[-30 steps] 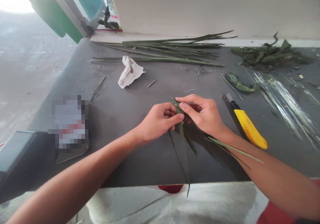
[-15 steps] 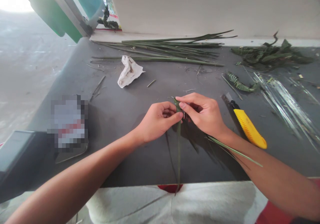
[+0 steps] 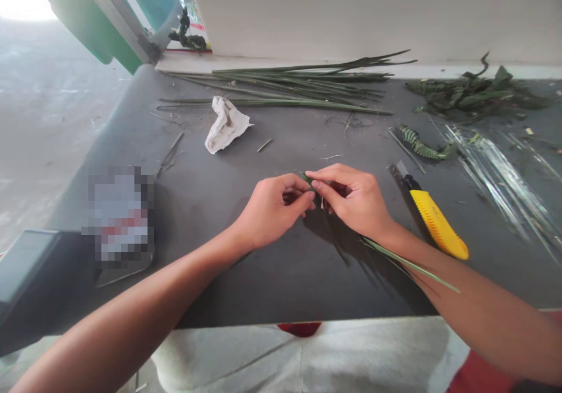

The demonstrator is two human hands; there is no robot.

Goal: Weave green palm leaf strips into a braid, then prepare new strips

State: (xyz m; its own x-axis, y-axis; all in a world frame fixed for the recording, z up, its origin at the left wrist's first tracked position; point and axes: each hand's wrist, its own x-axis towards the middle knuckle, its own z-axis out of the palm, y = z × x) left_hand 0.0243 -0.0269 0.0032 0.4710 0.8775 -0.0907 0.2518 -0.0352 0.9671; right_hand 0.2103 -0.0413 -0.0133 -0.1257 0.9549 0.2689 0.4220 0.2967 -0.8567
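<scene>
Both my hands meet above the middle of the grey table, pinching a small piece of folded green leaf strip (image 3: 315,195). My left hand (image 3: 281,208) grips it from the left, thumb against the curled fingers. My right hand (image 3: 357,197) pinches its upper end between thumb and forefinger. Fingers hide most of the piece. A long narrow leaf strip (image 3: 413,264) trails from under my right hand across the right wrist. Right of that hand lies a yellow utility knife (image 3: 439,224), its blade pointing away from me.
Long green leaf strips (image 3: 281,82) lie along the back, with crumpled tissue (image 3: 226,126) in front. A woven green piece (image 3: 421,144), dark leaves (image 3: 474,97) and clear plastic strips (image 3: 500,176) are at right. A blurred-out object (image 3: 120,214) stands left, near the table's edge.
The leaf strip that hung down from between my hands toward the table's front edge no longer shows there. My left fingers have shifted slightly up on the folded piece.
</scene>
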